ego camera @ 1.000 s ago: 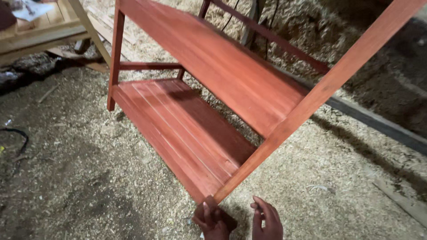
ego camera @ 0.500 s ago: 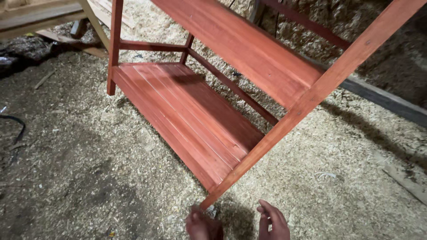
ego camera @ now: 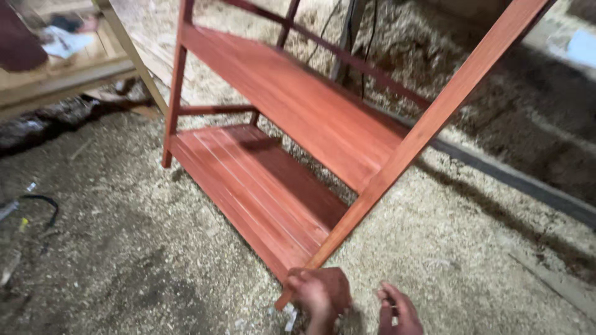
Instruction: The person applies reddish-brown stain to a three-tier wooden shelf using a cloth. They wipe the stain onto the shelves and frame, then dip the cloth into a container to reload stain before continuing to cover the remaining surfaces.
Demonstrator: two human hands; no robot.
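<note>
A red-stained wooden shelf rack (ego camera: 298,118) with two slatted shelves stands on a sawdust floor. Its near front leg (ego camera: 422,136) slants down to the bottom middle of the view. My left hand (ego camera: 313,298) is at the foot of that leg, closed on a reddish-brown rag (ego camera: 335,282) pressed against the wood. My right hand (ego camera: 397,310) hovers just right of it, apart from the leg, fingers curled and partly cut off by the frame edge. Whether it holds anything is unclear.
Sawdust (ego camera: 124,248) covers the ground all round. An unpainted wooden frame (ego camera: 68,71) stands at the upper left. A dark cable (ego camera: 43,201) lies at the left. A dark rail (ego camera: 515,177) runs along the floor behind the rack on the right.
My left hand with the rag has come up against the foot of the leg. The view has swung a little, and the right hand stays beside it.
</note>
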